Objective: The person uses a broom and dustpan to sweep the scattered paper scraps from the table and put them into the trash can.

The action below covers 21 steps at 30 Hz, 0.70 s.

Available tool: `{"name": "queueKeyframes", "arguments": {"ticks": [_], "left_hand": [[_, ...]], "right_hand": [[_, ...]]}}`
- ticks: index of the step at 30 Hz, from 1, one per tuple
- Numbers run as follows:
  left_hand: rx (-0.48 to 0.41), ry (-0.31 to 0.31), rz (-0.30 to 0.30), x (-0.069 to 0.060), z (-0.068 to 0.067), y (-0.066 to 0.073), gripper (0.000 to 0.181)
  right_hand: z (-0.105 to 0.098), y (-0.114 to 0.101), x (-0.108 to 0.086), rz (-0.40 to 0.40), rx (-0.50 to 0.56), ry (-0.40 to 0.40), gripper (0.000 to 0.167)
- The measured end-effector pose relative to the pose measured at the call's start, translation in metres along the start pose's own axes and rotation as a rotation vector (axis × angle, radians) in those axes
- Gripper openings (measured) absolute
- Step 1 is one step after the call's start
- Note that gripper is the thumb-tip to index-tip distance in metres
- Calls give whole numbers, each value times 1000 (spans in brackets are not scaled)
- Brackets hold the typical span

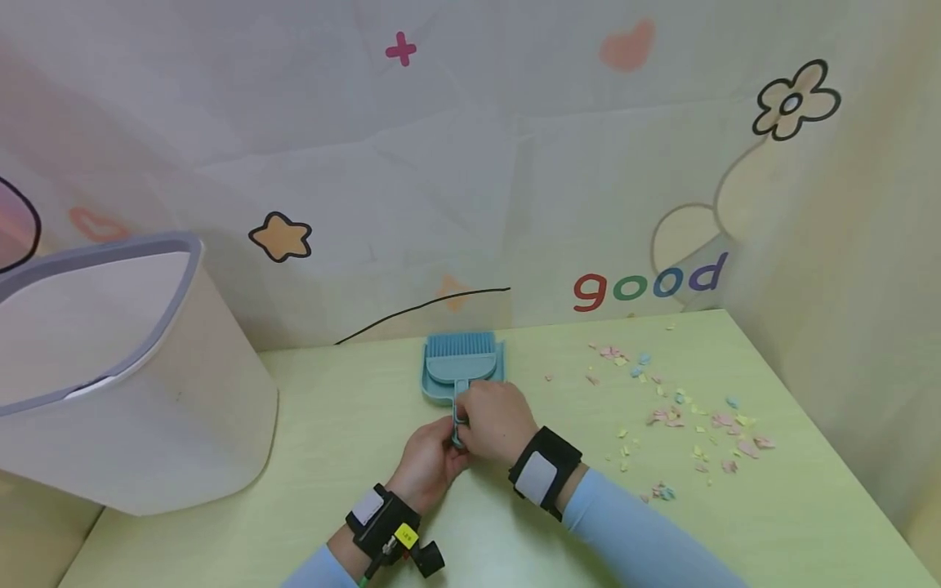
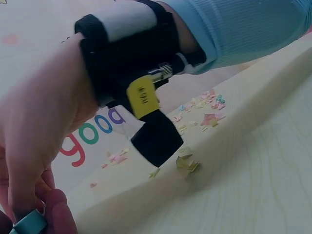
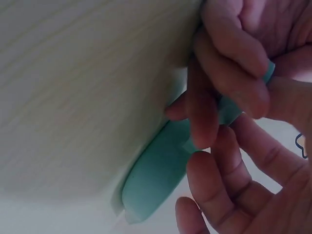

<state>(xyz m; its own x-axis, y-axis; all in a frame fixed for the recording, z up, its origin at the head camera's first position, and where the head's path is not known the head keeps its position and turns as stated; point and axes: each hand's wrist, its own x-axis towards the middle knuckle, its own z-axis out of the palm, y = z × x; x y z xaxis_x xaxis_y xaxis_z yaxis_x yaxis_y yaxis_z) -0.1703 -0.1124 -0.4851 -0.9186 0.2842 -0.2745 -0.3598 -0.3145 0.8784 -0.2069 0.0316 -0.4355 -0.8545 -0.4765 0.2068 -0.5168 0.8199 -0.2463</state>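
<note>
A small teal dustpan (image 1: 435, 395) lies on the table with a matching hand brush (image 1: 461, 367) nested on it, bristles facing the wall. Their handles point back to me. With curled fingers my right hand (image 1: 498, 420) holds the brush handle from its right side. Lower down, my left hand (image 1: 430, 467) pinches the handle end from the left. Both hands are close together, and the fingers partly hide the handles. In the right wrist view, fingers surround the teal dustpan (image 3: 158, 170). The left wrist view shows a teal handle end (image 2: 31, 223) between the left fingers.
Small torn paper scraps (image 1: 724, 420) in pink, yellow and blue are scattered over the right side of the table (image 1: 345, 408). A large white bin (image 1: 198, 408) with a grey-purple rim stands at the left. A printed cloth (image 1: 456, 163) hangs behind the table.
</note>
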Motion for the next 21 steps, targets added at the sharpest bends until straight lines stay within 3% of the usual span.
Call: {"name": "queueKeyframes", "arguments": {"ticks": [8, 15, 21], "left_hand": [[14, 15, 2, 0, 2, 0, 43], [45, -7, 17, -3, 4, -2, 43], [32, -57, 21, -12, 8, -6, 44]], "right_hand": [[3, -2, 6, 29, 14, 26, 27], [6, 2, -3, -25, 25, 87, 22], [8, 3, -16, -84, 29, 85, 16]]}}
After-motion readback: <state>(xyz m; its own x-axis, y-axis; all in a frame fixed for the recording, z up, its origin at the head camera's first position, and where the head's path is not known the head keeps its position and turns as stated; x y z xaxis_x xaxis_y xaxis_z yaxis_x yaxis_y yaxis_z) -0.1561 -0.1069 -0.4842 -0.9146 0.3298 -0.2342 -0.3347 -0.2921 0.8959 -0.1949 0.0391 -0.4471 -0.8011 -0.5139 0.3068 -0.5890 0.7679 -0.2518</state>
